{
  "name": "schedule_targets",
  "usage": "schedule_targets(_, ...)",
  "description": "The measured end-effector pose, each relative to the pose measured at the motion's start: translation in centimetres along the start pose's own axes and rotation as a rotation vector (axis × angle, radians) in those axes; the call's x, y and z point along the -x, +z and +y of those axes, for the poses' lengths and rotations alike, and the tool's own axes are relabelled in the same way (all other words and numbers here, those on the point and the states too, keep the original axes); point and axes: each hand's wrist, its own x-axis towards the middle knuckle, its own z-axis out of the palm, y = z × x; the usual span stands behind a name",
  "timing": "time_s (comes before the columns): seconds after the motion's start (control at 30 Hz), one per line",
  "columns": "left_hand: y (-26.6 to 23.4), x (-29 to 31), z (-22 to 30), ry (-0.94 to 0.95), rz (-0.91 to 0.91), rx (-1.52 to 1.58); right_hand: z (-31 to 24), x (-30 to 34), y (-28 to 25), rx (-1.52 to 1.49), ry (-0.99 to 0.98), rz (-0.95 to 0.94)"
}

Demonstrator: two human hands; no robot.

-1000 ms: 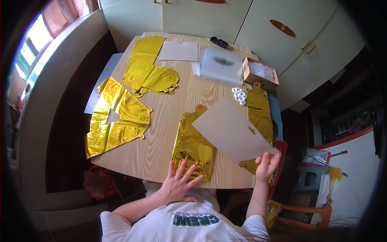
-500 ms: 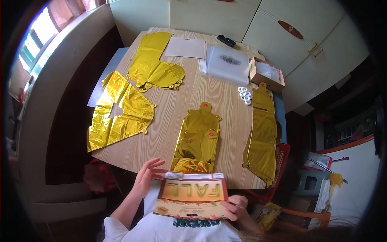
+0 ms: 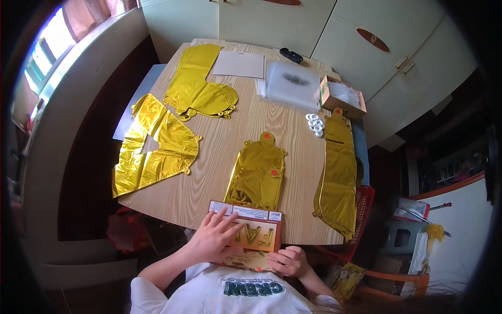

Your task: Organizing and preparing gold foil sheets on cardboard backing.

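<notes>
A printed cardboard package insert (image 3: pixel 264 230), orange and brown with a white printed strip on top, lies across the table's front edge. My left hand (image 3: pixel 214 235) rests on its left half with the fingers spread flat. At its lower right edge my right hand (image 3: pixel 288 261) has its fingers curled round the card. Just beyond the card is a folded gold foil balloon (image 3: pixel 256 172) with red dots on its tabs, its near end hidden under the card.
Other flat gold foil balloons (image 3: pixel 196 83) (image 3: pixel 157 146) lie on the left, another foil balloon (image 3: pixel 339 172) on the right. White ribbon rolls (image 3: pixel 315 124), an open box (image 3: pixel 342 99), clear plastic bags (image 3: pixel 293 83), white card sheets (image 3: pixel 239 64) and a black object (image 3: pixel 291 55) sit farther back.
The card has moved up and slightly left, onto the table edge by the middle balloon. My left hand has moved from beside the card onto its face; my right hand still grips it.
</notes>
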Motion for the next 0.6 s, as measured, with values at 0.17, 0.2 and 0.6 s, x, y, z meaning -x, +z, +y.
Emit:
schedule_targets(0.17,2.7,-1.3,1.0,0.059,-0.015,-0.143,0.4,-0.9,0.3,-0.102,-0.030,-0.108)
schedule_targets(0.2,3.0,-1.5,1.0,0.048,-0.028,-0.102,0.7,-1.4,0.2,-0.139,-0.027,-0.116)
schedule_targets(0.6,3.9,-2.2,0.9,0.016,-0.016,-0.134,16.9,-11.2,3.4,0.016,0.365,-0.204)
